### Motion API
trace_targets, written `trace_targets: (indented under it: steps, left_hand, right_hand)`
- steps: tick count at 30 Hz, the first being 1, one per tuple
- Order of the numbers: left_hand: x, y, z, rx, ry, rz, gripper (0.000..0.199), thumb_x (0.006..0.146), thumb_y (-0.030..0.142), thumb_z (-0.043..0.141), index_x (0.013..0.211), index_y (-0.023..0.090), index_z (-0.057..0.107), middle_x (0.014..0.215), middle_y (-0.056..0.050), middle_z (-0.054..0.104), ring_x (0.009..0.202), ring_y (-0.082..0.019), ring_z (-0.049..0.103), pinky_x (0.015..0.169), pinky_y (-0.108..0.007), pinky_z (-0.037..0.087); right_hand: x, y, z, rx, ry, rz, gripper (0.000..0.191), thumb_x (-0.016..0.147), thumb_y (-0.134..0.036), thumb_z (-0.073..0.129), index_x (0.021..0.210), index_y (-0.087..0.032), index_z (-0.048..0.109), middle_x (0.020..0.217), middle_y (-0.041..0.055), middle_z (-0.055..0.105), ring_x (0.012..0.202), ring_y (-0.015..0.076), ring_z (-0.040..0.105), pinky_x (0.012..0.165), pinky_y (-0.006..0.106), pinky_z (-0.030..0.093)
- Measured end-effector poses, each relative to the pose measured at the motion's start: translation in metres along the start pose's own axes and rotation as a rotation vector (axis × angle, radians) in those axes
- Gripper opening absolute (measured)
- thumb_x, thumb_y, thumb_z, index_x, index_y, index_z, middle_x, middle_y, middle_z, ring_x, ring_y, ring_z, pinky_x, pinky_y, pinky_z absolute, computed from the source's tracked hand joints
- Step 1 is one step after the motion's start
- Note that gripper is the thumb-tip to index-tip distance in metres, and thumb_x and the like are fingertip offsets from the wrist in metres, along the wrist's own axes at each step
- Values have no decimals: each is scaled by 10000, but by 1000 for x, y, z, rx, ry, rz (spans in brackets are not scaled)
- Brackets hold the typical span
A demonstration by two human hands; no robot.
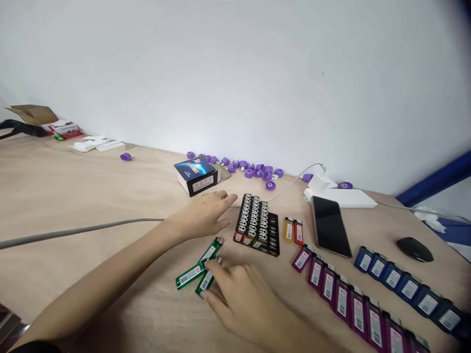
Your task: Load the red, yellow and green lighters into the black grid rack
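Observation:
My right hand point(246, 299) has its thumb and forefinger around a green lighter point(206, 281) on the table. Two more green lighters lie against it, one crosswise point(189, 276) and one behind point(210, 250). With fingers apart and nothing in them, my left hand point(202, 215) hovers left of a black tray point(274, 245). Upright lighters with metal tops point(253, 215) fill three rows of this tray, while its right-hand slots show bare. Yellow point(288, 230) and red point(298, 232) lighters lie just right of the tray.
Rows of purple lighters point(342, 301) and blue lighters point(393, 277) stretch along the right. Behind them are a phone point(331, 225), a black mouse point(415, 249) and a white power strip point(346, 197). A blue box point(196, 174) and purple caps point(257, 171) sit near the wall. A grey cable point(91, 228) crosses left.

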State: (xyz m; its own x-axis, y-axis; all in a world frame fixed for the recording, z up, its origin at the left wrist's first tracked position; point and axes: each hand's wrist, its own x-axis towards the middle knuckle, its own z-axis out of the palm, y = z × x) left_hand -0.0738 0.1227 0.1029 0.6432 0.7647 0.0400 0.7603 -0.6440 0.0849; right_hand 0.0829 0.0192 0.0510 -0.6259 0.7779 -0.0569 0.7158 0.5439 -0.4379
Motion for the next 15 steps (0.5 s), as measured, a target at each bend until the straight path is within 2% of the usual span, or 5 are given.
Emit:
trace_targets:
  steps: [4,8,10,13,15]
  left_hand:
    - [-2,-1,-2,12,31,22,439,907,241,621,1308,127,486,1216,-145,626,1066,-292,644,850,-364,512]
    - [-3,-1,-1,9,43,38,431,911,276,623,1292,117,497,1173,-142,631,1037,-292,640,830,-366,511]
    - [-3,-2,0,8,46,42,425,913,281,621,1287,119,502,1164,-141,632,1029,-289,638,823,-363,511]
    - [-4,-1,1,8,53,53,422,910,275,623,1284,120,505,1158,-139,632,1024,-285,635,819,-360,511]
    - [-3,-1,1,10,54,57,421,908,270,624,1283,120,502,1148,-135,633,1018,-282,636,814,-356,510]
  right_hand:
    - [8,-4,25,32,-42,210,543,881,-459,617,1346,-188,541,860,106,757,798,342,695,595,342,375]
    - [11,-6,22,56,-82,292,528,878,-510,608,1307,-206,564,828,111,757,773,365,700,580,369,374]
    - [12,-5,18,60,-84,312,500,883,-486,605,1294,-206,562,888,127,760,814,377,704,604,374,386]
    - [11,0,15,96,-58,384,607,847,-465,657,1348,-161,499,997,164,748,924,401,697,675,389,415]
    - [9,3,12,134,-61,432,619,793,-466,717,1288,-152,517,1016,169,739,956,400,687,700,388,421]
